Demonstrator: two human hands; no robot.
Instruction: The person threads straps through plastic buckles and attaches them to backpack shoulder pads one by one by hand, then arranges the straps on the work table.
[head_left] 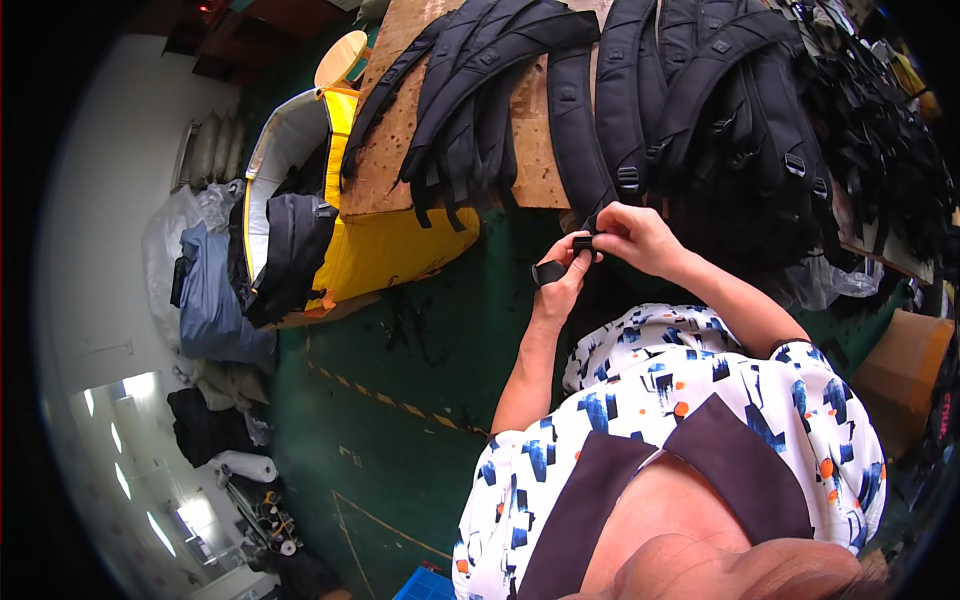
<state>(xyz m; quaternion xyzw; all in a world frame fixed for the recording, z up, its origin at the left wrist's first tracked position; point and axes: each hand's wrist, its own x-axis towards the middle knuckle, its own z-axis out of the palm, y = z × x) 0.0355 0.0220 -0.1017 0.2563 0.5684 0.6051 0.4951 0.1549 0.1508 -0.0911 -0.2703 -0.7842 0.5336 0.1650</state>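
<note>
Just off the table's front edge, both my hands are closed on the lower end of a padded black shoulder strap (pixel 574 120). My left hand (pixel 563 287) pinches a small dark piece (pixel 583 243) there, either a buckle or folded webbing; I cannot tell which. A black band or coil (pixel 547 272) sits against the same hand. From the right, my right hand (pixel 640 240) grips the strap end with thumb and fingers pressed together. The strap's upper part lies on the worn wooden table (pixel 535 150).
More black straps (pixel 700 80) with buckles hang over the table edge on both sides. At the left stands a yellow bag (pixel 385 260) with black pieces in it. A cardboard box (pixel 900 370) is at the right. Yellow-black tape (pixel 385 398) marks the green floor.
</note>
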